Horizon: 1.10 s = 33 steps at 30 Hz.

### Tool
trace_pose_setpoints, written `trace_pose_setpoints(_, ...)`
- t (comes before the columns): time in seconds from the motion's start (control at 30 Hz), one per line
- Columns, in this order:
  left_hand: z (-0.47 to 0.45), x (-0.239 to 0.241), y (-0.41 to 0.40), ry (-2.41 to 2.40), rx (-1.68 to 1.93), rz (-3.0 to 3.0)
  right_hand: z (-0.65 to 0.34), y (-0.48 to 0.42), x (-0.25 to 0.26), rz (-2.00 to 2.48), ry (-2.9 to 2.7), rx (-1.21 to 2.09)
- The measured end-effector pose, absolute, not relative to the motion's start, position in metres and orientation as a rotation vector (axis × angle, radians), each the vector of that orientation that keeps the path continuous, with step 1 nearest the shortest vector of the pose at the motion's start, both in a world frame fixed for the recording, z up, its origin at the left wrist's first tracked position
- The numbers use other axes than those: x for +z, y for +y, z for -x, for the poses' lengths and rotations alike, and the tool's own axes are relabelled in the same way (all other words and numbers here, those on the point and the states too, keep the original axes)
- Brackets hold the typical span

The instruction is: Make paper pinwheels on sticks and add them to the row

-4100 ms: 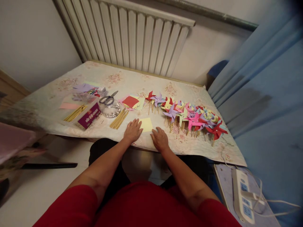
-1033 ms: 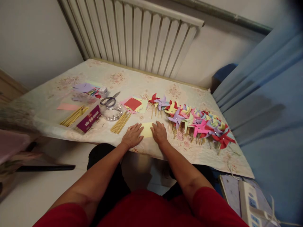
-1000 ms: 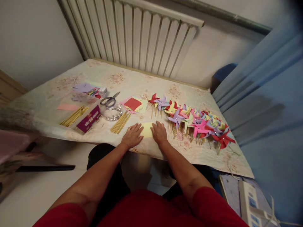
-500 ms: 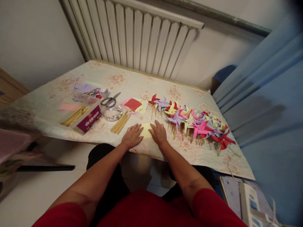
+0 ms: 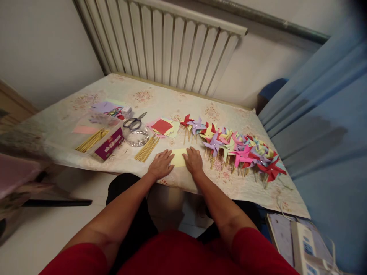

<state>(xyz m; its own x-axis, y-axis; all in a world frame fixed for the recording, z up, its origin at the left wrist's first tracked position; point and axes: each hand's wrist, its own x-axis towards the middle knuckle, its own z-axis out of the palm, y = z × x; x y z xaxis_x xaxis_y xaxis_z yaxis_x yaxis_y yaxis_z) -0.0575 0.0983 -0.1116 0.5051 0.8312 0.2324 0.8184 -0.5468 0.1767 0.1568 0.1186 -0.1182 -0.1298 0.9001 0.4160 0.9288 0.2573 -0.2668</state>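
Note:
A small pale yellow paper sheet (image 5: 179, 157) lies on the table near its front edge, between my two hands. My left hand (image 5: 161, 164) rests on the table with its fingers stretched out, its fingertips and thumb at the sheet's left side. At the sheet's right side is my right hand (image 5: 194, 160), palm down with fingers slightly bent and apart, touching the edge. Left of my hands lies a row of thin wooden sticks (image 5: 147, 149). Behind the sheet is a stack of coloured paper squares (image 5: 162, 126), a red one on top.
Many finished paper pinwheels (image 5: 229, 147) on sticks crowd the right side. On the left are scissors (image 5: 134, 121), a round clear dish (image 5: 137, 138) of small shiny pieces, and a purple-sided box (image 5: 109, 144) beside more sticks. A radiator (image 5: 166, 46) stands behind the flowered tablecloth (image 5: 160, 93).
The yellow sheet, bowed upward before, now lies flatter. My right hand has shifted slightly right and its fingers look less spread. My left hand has hardly moved.

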Motion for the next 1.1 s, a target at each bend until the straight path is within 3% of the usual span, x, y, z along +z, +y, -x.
trace_pose_setpoints(0.6, 0.061, -0.118, 0.103, 1.495, 0.517, -2.547, -0.158, 0.076, -0.129, 1.730, -1.628, 0.124)
trace_pose_setpoints(1.1, 0.046, -0.116, 0.131, 1.752, 0.966, -2.132, -0.149, 0.067, -0.120, 1.763, -1.646, 0.059)
